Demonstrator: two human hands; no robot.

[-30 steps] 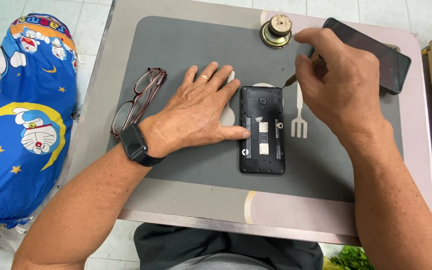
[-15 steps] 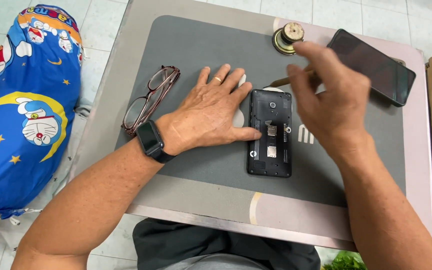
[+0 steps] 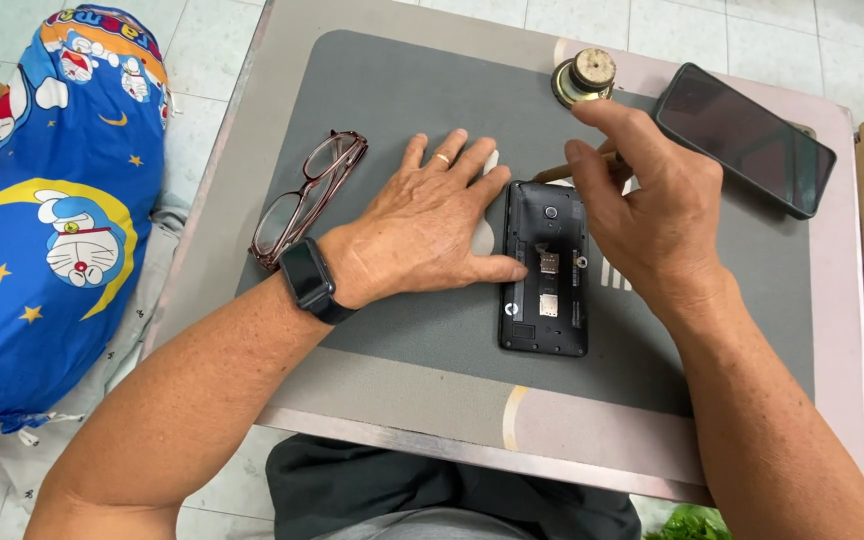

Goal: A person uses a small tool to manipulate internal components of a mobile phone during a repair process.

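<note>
A black phone [image 3: 544, 270] lies back-up with its cover off, showing card slots, on the grey mat [image 3: 372, 110]. My left hand [image 3: 427, 225] rests flat on the mat beside it, thumb against the phone's left edge. It wears a ring, and a black watch [image 3: 304, 280] sits on the wrist. My right hand [image 3: 652, 210] hovers over the phone's upper right corner, pinching a thin brown stick-like tool [image 3: 564, 172] whose tip points left above the phone's top edge.
Folded glasses [image 3: 302, 195] lie left of my left hand. A second black phone [image 3: 744, 138] lies screen-up at the back right, with a small round brass-coloured part [image 3: 584, 78] next to it. A blue cartoon-print cushion [image 3: 52, 210] sits on the floor at left.
My right hand has come down and toward the open phone, now covering the white fork-shaped mark on the mat. My left hand stays planted beside the phone.
</note>
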